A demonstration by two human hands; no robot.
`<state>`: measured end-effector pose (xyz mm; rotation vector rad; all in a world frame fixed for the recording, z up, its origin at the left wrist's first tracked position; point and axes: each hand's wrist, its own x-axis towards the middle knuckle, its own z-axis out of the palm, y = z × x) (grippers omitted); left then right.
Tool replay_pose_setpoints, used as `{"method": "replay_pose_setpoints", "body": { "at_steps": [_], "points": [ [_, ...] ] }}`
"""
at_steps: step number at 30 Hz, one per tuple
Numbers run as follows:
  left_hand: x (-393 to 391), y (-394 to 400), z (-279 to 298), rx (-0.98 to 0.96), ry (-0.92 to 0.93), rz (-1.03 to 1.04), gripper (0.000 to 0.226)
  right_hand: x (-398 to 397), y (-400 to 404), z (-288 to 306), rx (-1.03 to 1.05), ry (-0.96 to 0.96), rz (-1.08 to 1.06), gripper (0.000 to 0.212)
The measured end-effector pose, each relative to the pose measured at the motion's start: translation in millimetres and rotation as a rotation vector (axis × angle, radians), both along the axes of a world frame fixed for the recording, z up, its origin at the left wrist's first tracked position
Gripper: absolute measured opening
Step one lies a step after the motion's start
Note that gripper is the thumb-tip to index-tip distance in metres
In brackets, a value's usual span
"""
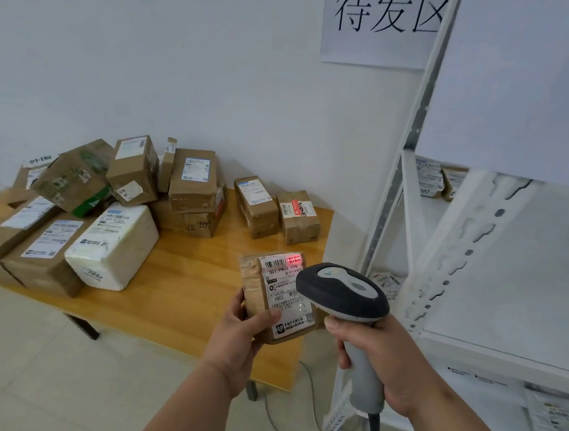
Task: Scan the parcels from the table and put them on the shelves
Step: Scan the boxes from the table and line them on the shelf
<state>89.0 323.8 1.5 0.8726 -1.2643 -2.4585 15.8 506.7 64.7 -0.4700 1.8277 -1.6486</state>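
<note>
Left hand (242, 336) around brown parcel (278, 298), label up; right hand (374, 355) around scanner (343, 291) grip

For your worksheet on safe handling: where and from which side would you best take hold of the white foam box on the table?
Probably with both hands on the two long side walls of the white foam box, coming from the table's open front edge. It lies flat and looks too broad for one hand; cardboard parcels crowd its left and back, while its near end overhangs towards the floor.
</note>
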Motion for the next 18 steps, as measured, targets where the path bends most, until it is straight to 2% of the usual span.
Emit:
{"method": "replay_pose_setpoints", "body": {
  "at_steps": [7, 12, 15, 18],
  "points": [
    [20.8, 28.7, 6.8, -0.015, 0.0, 0.016, 0.073, 21.3, 26.2, 3.8, 0.018, 0.013, 0.017, 0.025],
    [32.5, 42.1, 9.5, 0.003, -0.038, -0.027, 0.071, 31.2, 43.0, 0.0, 0.141, 0.022, -0.047, 0.032],
    [33.6, 47.5, 13.4, -0.009, -0.05, -0.097, 0.069, 36.1, 54.9, -4.8, 0.174, 0.005, -0.168, 0.025],
    [33.1, 51.5, 16.1, -0.041, -0.049, -0.192, 0.063, 46.3, 64.9, -7.0, 0.206, 0.002, -0.275, 0.007]
  ]
}}
